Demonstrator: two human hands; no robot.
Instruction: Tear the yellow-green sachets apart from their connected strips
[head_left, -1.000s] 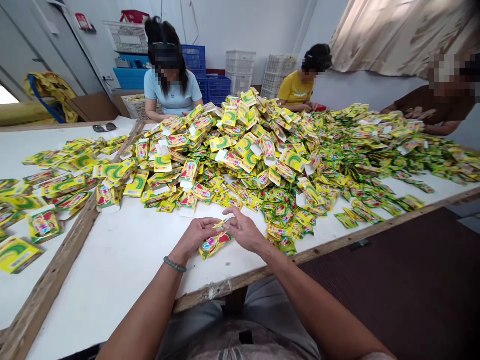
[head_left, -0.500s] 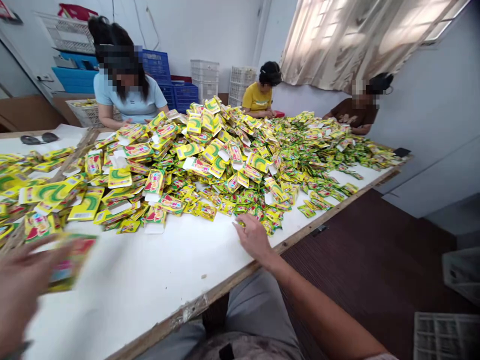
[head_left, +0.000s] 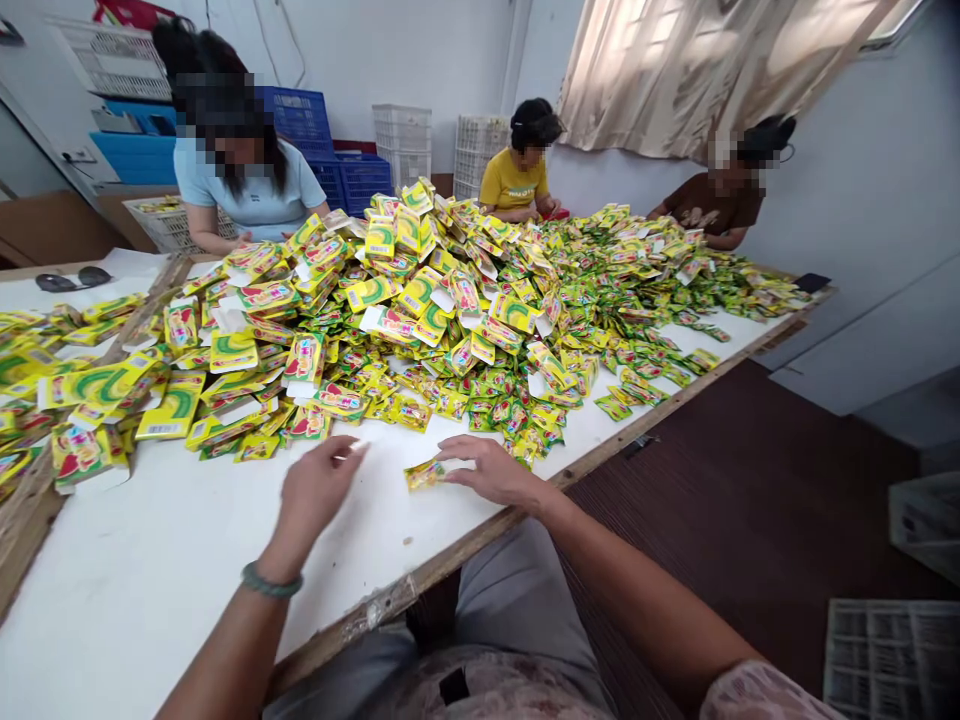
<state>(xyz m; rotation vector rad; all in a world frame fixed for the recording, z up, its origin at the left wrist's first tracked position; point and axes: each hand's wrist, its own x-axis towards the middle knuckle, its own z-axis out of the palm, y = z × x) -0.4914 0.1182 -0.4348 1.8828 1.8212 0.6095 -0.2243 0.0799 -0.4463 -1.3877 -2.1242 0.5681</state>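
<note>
My right hand (head_left: 491, 470) is at the table's near side, thumb and fingers closed on the right end of a small yellow candy sachet (head_left: 424, 475). Left of it, my left hand (head_left: 319, 490) hovers over the white tabletop (head_left: 247, 540), fingers bent and a gap showing between them. I see nothing held in that hand. Just beyond it lies a yellow carton (head_left: 306, 362) with a white flap, among several similar cartons. Loose green and yellow sachets (head_left: 517, 420) lie beyond my right hand.
A large heap of cartons and sachets (head_left: 420, 290) covers the table's middle. A wooden strip (head_left: 34, 525) runs along the left, sunglasses (head_left: 73, 279) at the back left. Three co-workers sit across and to the right. Blue crates (head_left: 364, 180) stand behind.
My left hand has let go of the yellow pack it held at the left and come right, towards the middle. My right hand now pinches a sachet drawn from the pile.
</note>
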